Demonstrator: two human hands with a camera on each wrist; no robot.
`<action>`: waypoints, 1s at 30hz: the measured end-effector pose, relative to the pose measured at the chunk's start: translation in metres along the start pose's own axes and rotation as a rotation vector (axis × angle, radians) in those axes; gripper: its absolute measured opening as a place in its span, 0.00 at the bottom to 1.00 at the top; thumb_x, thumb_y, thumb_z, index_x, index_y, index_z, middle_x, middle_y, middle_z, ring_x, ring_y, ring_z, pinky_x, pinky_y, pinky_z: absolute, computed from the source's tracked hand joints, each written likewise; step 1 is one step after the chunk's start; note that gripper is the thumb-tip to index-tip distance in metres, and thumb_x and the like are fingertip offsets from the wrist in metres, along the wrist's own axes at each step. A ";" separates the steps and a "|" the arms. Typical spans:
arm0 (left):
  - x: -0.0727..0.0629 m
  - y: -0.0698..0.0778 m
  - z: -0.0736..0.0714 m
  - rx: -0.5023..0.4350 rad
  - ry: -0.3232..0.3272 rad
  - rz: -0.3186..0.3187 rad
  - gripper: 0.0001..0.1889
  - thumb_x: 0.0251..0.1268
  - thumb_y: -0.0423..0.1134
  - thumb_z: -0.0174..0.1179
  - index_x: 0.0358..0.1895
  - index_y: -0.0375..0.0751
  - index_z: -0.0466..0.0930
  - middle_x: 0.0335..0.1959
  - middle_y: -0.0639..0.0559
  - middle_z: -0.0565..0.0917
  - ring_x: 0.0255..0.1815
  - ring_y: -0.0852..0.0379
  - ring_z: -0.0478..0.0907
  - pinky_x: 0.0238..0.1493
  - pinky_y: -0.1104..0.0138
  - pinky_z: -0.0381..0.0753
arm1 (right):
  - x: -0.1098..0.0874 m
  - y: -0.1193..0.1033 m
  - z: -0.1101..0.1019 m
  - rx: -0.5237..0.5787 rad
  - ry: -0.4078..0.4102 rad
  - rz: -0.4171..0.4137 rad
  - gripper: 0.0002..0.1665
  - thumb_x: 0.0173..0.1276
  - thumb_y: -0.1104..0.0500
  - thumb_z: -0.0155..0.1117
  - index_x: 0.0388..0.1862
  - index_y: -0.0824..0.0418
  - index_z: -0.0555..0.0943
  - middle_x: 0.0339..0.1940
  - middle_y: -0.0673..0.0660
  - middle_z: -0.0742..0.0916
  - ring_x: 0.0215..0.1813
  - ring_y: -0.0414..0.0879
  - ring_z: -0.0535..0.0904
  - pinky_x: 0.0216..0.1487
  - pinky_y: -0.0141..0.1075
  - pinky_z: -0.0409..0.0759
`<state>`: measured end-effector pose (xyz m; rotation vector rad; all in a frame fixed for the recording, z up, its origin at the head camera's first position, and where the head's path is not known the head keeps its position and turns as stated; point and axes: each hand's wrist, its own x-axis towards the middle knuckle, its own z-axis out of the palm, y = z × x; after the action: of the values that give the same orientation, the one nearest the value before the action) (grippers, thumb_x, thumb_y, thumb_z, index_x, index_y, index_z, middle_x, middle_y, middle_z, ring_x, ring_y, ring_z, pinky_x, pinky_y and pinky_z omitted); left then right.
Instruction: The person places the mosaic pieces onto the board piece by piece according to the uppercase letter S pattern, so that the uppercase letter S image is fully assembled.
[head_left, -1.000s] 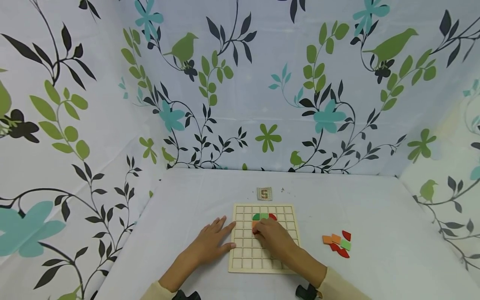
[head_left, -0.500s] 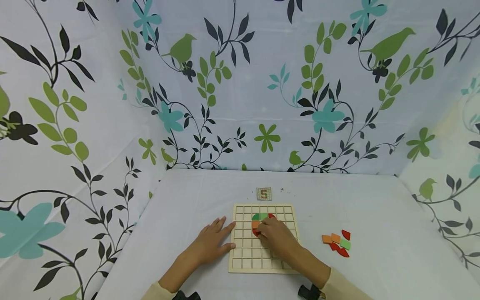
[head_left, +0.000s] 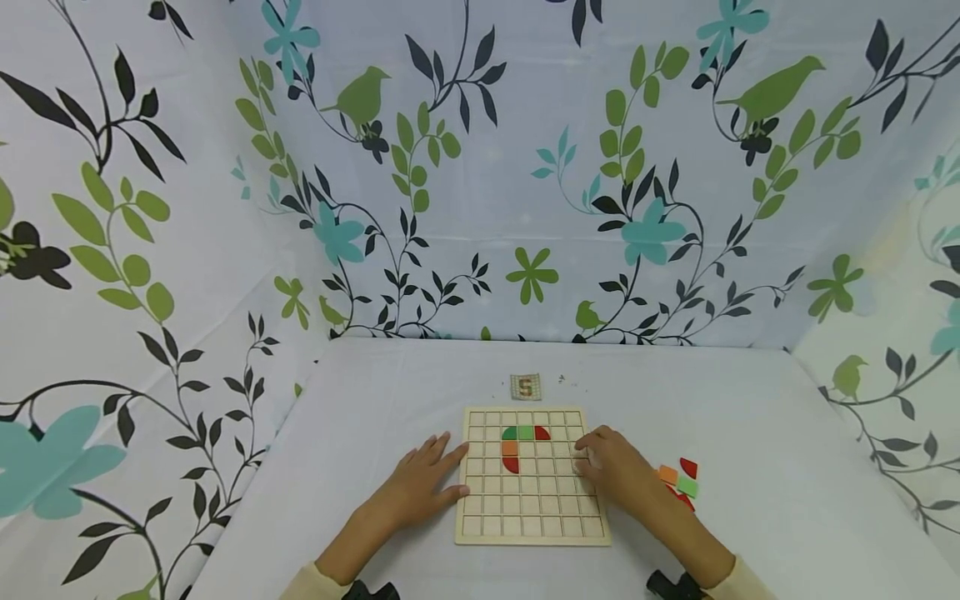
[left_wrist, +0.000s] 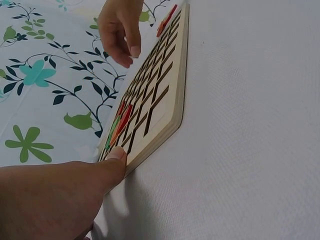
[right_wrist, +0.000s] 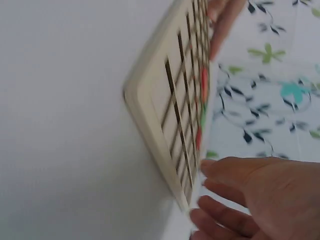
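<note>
A wooden grid board (head_left: 532, 527) lies on the table. Set in its upper cells are a dark green quarter-round tile (head_left: 510, 433), a light green square tile (head_left: 526, 433), a red quarter-round tile (head_left: 542, 433), an orange square tile (head_left: 510, 448) and, below that, another red tile (head_left: 511, 466). My left hand (head_left: 423, 479) rests at the board's left edge with fingers spread; its thumb touches the rim in the left wrist view. Over the board's right edge is my right hand (head_left: 618, 471), fingers loosely bent and holding nothing visible.
Right of the board lies a loose group of tiles, with a light green square (head_left: 687, 486), an orange square (head_left: 667, 474) and a red one (head_left: 688, 467) showing; my right forearm covers some. A small card marked S (head_left: 526, 387) lies beyond the board.
My right hand has left the lower red tile and moved right to the board's edge, uncovering the tiles in the grid. The left hand stays in place.
</note>
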<state>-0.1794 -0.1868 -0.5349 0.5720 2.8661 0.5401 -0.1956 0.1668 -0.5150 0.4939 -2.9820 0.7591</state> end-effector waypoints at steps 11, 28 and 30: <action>-0.002 0.000 -0.002 -0.003 0.002 0.004 0.38 0.78 0.64 0.56 0.84 0.53 0.62 0.85 0.37 0.57 0.86 0.34 0.52 0.80 0.34 0.56 | -0.020 0.060 -0.055 -0.110 -0.186 0.143 0.14 0.69 0.56 0.77 0.47 0.62 0.84 0.40 0.55 0.83 0.40 0.49 0.79 0.43 0.53 0.82; -0.002 0.001 -0.002 -0.011 -0.007 -0.005 0.39 0.77 0.65 0.56 0.84 0.54 0.62 0.86 0.38 0.57 0.87 0.35 0.51 0.80 0.34 0.55 | -0.011 0.069 -0.037 -0.055 -0.059 0.125 0.16 0.71 0.54 0.75 0.47 0.64 0.84 0.40 0.57 0.82 0.40 0.49 0.77 0.43 0.48 0.84; -0.002 0.001 -0.002 -0.010 -0.009 -0.004 0.39 0.77 0.65 0.56 0.84 0.54 0.61 0.86 0.38 0.57 0.87 0.35 0.51 0.80 0.34 0.55 | -0.011 0.068 -0.040 -0.017 -0.093 0.141 0.17 0.70 0.57 0.76 0.50 0.65 0.84 0.44 0.58 0.83 0.43 0.50 0.79 0.48 0.51 0.86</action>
<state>-0.1775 -0.1879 -0.5326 0.5655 2.8542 0.5489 -0.2087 0.2453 -0.5123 0.3296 -3.1342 0.7384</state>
